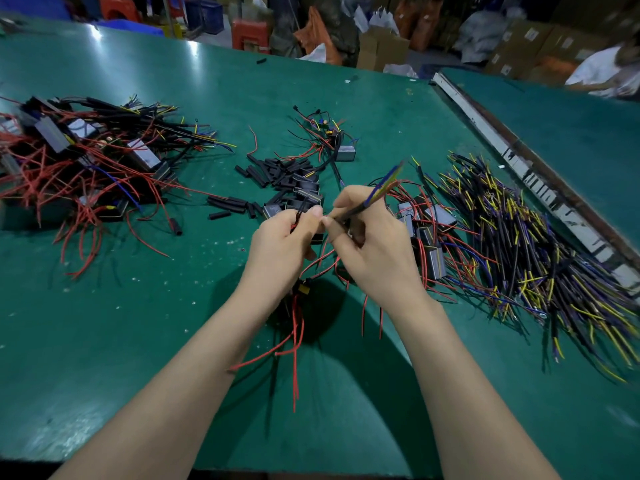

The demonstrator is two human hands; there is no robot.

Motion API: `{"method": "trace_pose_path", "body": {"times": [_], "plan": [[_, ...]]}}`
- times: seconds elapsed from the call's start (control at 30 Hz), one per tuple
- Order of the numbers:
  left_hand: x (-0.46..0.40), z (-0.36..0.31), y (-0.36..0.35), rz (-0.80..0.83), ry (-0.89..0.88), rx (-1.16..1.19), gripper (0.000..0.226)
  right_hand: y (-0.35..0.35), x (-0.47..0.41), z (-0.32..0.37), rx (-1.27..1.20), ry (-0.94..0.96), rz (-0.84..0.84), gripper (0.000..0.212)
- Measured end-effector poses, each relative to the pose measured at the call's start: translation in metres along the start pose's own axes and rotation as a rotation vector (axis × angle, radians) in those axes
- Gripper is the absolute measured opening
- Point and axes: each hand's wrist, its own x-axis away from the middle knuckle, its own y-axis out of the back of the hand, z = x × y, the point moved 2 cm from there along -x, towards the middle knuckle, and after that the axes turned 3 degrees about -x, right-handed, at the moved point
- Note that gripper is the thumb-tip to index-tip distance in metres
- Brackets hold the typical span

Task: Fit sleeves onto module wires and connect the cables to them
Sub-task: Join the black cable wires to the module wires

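Observation:
My left hand point(282, 245) grips a module's wires, pinching black and red leads between thumb and forefinger; red wires point(294, 337) trail down below it, and the module itself is mostly hidden in the palm. My right hand point(372, 244) pinches a black cable point(375, 195) with blue and yellow cores that points up and right, its lower end meeting my left fingertips. Loose black sleeves point(273, 174) lie just beyond my hands. Grey modules point(433, 237) with red wires sit right of my right hand.
A heap of finished modules with cables point(90, 157) fills the left of the green table point(138, 306). A big pile of black, yellow and blue cables point(526, 251) spreads at the right. One module point(346, 152) lies further back. A metal strip point(519, 164) borders a second table.

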Motion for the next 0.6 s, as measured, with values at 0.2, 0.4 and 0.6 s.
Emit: {"method": "trace_pose_path", "body": {"times": [0.2, 0.4, 0.6], "plan": [[-0.006, 0.002, 0.0, 0.048, 0.064, 0.194, 0.033, 0.001, -0.002, -0.003, -0.272, -0.232, -0.108, 0.036], [-0.005, -0.005, 0.009, 0.079, -0.166, 0.049, 0.017, 0.003, -0.004, -0.002, -0.468, -0.352, -0.119, 0.034], [0.0, -0.01, 0.014, -0.015, -0.522, -0.278, 0.013, 0.004, -0.005, -0.007, -0.544, -0.453, -0.103, 0.036]]}}
